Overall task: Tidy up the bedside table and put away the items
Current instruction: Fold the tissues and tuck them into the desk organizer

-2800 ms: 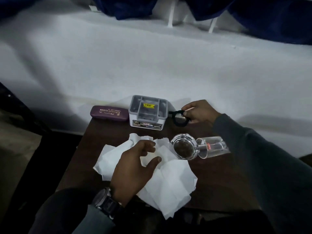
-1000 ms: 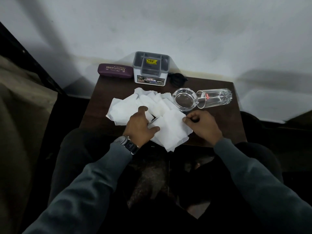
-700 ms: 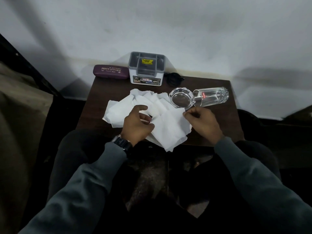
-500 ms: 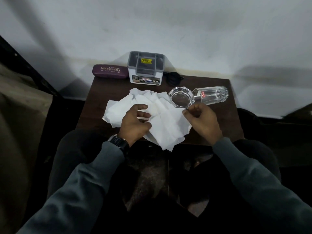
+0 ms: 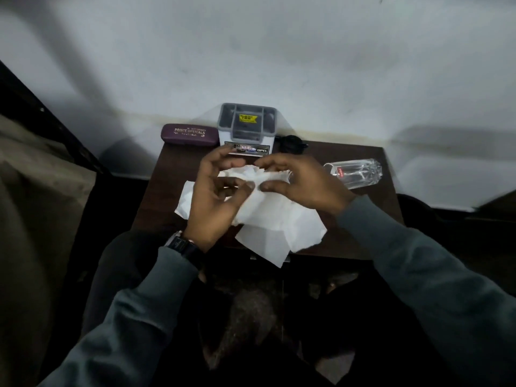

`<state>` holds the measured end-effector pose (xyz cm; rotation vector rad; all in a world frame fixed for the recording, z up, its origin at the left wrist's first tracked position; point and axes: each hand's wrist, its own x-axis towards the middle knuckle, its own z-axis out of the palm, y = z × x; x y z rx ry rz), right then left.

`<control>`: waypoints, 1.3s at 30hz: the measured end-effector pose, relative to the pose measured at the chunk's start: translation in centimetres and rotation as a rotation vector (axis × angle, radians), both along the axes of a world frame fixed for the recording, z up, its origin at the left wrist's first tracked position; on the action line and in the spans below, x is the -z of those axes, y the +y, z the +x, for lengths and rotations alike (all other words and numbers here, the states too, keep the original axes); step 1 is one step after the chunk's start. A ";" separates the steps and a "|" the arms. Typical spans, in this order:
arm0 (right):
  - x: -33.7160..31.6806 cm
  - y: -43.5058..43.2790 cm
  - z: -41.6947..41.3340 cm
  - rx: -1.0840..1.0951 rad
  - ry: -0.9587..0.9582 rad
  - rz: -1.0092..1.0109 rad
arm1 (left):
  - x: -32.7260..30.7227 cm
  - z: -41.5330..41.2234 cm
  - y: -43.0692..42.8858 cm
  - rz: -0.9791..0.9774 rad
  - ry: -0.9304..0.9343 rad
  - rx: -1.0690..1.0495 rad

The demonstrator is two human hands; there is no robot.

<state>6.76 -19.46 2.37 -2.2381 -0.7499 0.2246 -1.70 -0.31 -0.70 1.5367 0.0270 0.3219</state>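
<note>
- Both hands are raised over the middle of the counter (image 5: 360, 219), fingertips nearly meeting. The left hand (image 5: 216, 196) and the right hand (image 5: 303, 185) each have curled fingers and a thumb pinching a bunched part of the tissue paper (image 5: 268, 216).
- Motion blur softens the fingertips, so exactly which fingers touch the paper is hard to make out.
- White, thin and creased, the tissue paper lies in overlapping sheets. Its upper part is hidden behind the 2 hands, and 1 pointed corner hangs over the near edge of the counter.
- At the back left, against the wall (image 5: 279, 65), lies an oblong purple spectacle case (image 5: 190, 134) with gold lettering.
- Just right of it stands a grey-and-white plastic organiser box (image 5: 247, 129) with open compartments on top. The left hand covers part of its front label.
- Right of the box sits a small black object (image 5: 291, 143), too dark to identify.
- A clear faceted glass (image 5: 356, 173) lies on its side at the right, its mouth end partly behind the right hand.
- The counter itself is dark brown wood.
- A dark wristwatch (image 5: 181, 245) shows at the left cuff of the grey sleeves (image 5: 418, 275).
</note>
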 end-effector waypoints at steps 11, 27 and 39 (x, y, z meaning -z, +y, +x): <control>-9.0 3.7 -2.3 -0.084 0.553 0.620 | -1.4 0.4 1.4 -1.207 0.371 0.246; -3.5 2.5 -1.7 0.431 0.509 0.530 | -2.9 0.1 0.4 -1.080 0.467 0.289; -4.7 -0.3 -2.0 0.639 0.550 0.737 | -2.7 0.6 -0.1 -1.028 0.430 0.170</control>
